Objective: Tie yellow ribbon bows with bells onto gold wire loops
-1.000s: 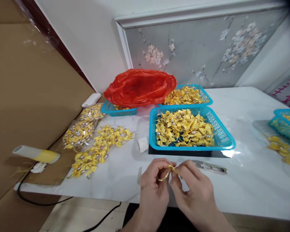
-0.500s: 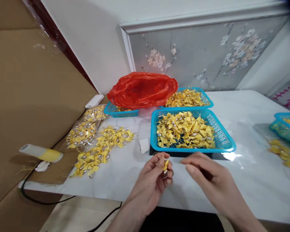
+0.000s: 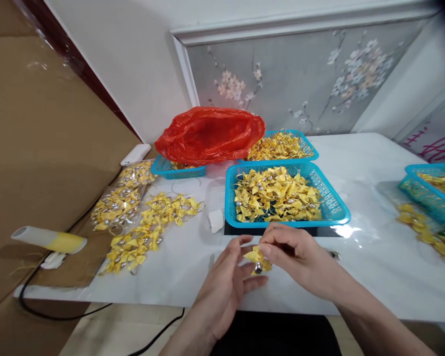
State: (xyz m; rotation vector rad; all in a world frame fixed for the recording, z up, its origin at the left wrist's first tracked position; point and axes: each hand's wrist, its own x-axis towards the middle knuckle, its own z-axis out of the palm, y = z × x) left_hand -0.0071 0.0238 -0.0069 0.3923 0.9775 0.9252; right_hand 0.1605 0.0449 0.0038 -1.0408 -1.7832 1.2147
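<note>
Between my hands is a small yellow ribbon flower [image 3: 255,255] with a silver bell at its lower end. My right hand [image 3: 300,259] pinches its upper right side between thumb and fingertips. Cupped at its left is my left hand [image 3: 225,282], fingers apart and not closed on it; whether a fingertip touches it from behind I cannot tell. Just beyond the hands stands a blue basket [image 3: 344,217] holding a heap of similar yellow flowers [image 3: 281,193] with bells.
More yellow flowers [image 3: 151,232] lie loose at left beside filled clear bags [image 3: 114,207]. A red plastic bag [image 3: 207,138] rests over blue baskets behind. Another basket [image 3: 422,190] stands at far right. A white scrap [image 3: 216,220] and a small metal piece [image 3: 334,255] lie near my hands.
My right hand has come left and now pinches the flower. My left fingers have loosened and spread from around it. The view has shifted slightly to the right.
</note>
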